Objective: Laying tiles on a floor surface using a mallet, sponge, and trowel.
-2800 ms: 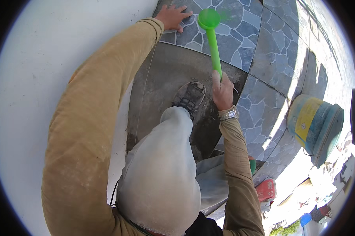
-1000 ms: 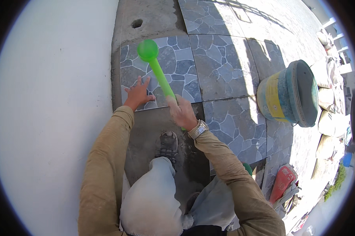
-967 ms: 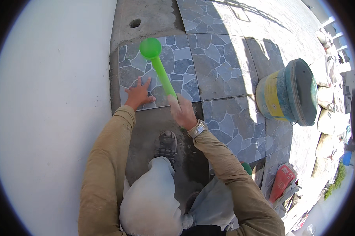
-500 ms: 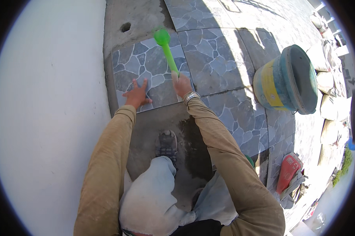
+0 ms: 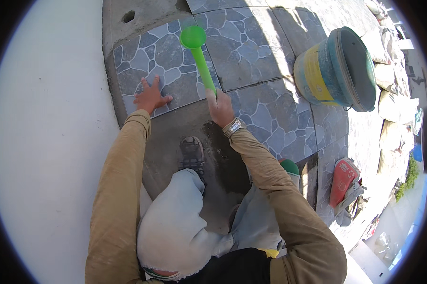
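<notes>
Okay, green mallet (image 5: 201,60) looks light and stiff, maybe slick if dusty; hold low on the handle. Stone-pattern tile (image 5: 168,49): likely heavy, rigid, brittle; take by its edges. Right hand (image 5: 220,110) wrapped round the handle end at the tile's near right corner, mallet head ahead over its far right. Left hand (image 5: 150,97) splayed on the tile's near part, gripping nothing.

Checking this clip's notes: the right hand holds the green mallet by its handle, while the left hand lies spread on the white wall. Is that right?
Not quite: in the head view, the left hand lies spread on the stone-patterned tile instead. The right hand does hold the green mallet as stated.
</notes>
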Motion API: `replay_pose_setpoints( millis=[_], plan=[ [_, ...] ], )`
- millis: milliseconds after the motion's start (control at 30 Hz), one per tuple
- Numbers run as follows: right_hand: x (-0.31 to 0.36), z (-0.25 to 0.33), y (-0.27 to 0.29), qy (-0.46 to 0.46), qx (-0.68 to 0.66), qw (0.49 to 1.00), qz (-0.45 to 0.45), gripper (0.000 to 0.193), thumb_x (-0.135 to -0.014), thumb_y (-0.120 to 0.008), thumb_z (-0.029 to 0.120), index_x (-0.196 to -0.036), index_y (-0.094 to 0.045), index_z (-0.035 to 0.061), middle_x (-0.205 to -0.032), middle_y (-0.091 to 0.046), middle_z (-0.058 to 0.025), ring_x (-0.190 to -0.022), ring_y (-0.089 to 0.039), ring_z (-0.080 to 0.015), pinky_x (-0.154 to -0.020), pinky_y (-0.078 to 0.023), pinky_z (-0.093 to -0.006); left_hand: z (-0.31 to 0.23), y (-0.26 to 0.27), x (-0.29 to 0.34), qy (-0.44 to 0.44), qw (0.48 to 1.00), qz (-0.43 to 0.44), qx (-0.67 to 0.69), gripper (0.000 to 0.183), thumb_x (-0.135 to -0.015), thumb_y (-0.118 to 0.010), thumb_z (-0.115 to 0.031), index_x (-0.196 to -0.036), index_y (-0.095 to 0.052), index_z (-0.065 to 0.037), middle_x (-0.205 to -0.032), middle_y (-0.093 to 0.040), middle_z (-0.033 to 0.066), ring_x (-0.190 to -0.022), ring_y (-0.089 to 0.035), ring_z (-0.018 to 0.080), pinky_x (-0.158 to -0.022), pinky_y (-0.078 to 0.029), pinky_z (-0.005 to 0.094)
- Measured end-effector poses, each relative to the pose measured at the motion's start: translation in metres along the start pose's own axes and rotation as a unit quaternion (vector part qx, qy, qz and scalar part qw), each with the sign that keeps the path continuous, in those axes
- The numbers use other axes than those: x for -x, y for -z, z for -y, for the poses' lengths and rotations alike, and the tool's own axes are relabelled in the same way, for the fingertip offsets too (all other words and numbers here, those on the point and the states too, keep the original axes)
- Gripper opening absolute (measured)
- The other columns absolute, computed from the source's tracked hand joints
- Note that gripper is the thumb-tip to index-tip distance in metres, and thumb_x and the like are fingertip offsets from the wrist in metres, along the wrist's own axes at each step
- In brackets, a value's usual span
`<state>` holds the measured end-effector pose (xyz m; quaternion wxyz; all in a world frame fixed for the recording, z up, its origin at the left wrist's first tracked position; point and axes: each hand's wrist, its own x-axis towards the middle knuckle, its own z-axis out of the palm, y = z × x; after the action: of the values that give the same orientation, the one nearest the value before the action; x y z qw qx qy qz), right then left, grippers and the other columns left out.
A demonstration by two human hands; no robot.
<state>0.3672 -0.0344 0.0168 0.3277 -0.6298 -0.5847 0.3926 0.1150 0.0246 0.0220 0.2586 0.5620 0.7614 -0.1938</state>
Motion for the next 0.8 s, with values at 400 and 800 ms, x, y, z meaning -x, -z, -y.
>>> replay_pose_setpoints(
  millis=[400, 800],
  plan=[
    [0.063, -0.022, 0.015, -0.059, 0.026, 0.997, 0.03, 0.046, -0.1, -0.053, 0.043, -0.086, -0.059, -0.0007, -0.075, -0.064, -0.0281, -0.076, -0.063, -0.0499, -0.067, -0.046, -0.0574, 0.01, -0.017, -0.022, -0.031, 0.999, -0.04, 0.011, 0.108, -0.076, -0.077, -0.061, -0.16, -0.014, -0.035, -0.167, -0.003, 0.019, -0.137, -0.03, 0.0648, -0.105, -0.032, 0.0744],
    [0.059, -0.058, 0.202, -0.068, 0.275, 0.958, -0.047, 0.045, -0.09, -0.068, 0.046, -0.1, -0.071, 0.0022, -0.082, -0.069, -0.0213, -0.078, -0.068, -0.0403, -0.069, -0.05, -0.0481, 0.005, -0.024, -0.006, -0.004, 0.997, -0.045, 0.064, 0.102, -0.081, -0.078, -0.05, -0.16, -0.017, -0.029, -0.167, -0.005, 0.0187, -0.144, -0.014, 0.0626, -0.106, -0.031, 0.0753]
  ],
)
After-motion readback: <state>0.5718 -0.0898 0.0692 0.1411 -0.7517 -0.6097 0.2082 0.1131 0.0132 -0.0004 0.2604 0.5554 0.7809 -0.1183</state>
